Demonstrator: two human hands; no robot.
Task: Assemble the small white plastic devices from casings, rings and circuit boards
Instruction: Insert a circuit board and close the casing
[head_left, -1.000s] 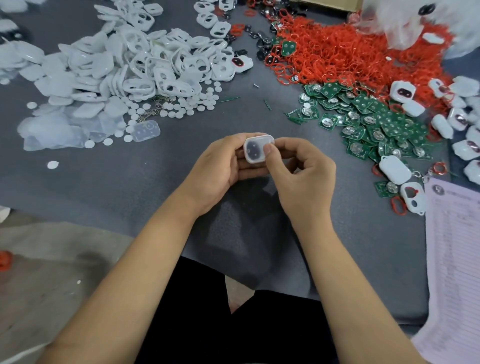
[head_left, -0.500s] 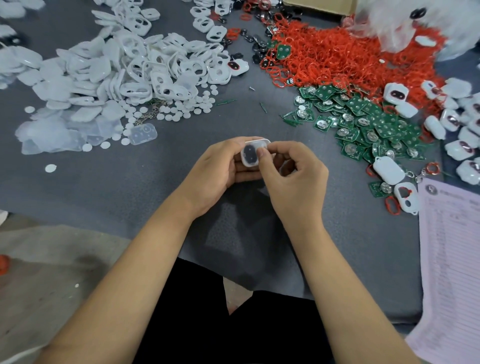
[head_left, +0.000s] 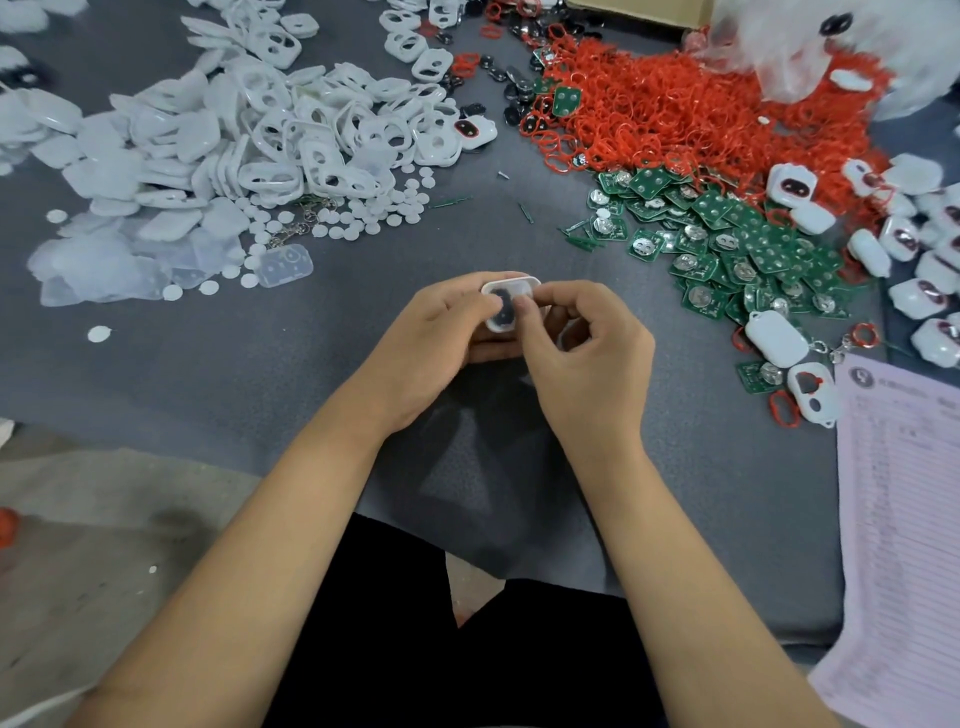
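Now tilted more upright than a second ago, white casing (head_left: 506, 306) at frame centre, gripped by left hand (head_left: 441, 338), pinched by right hand (head_left: 582, 358) thumb pressing dark insert; seating probably under way. Circuit boards (head_left: 727, 249) right, rings (head_left: 675, 114) upper right.

Left hand (head_left: 436, 343) and right hand (head_left: 582, 353) pinch a white casing (head_left: 506, 306) above the grey table (head_left: 311, 364).

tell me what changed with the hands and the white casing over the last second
The white casing tipped from facing the camera to more upright, its top edge now uppermost. The right hand thumb slid down over its dark insert. The left hand kept gripping it; the piles on the grey mat stayed put.
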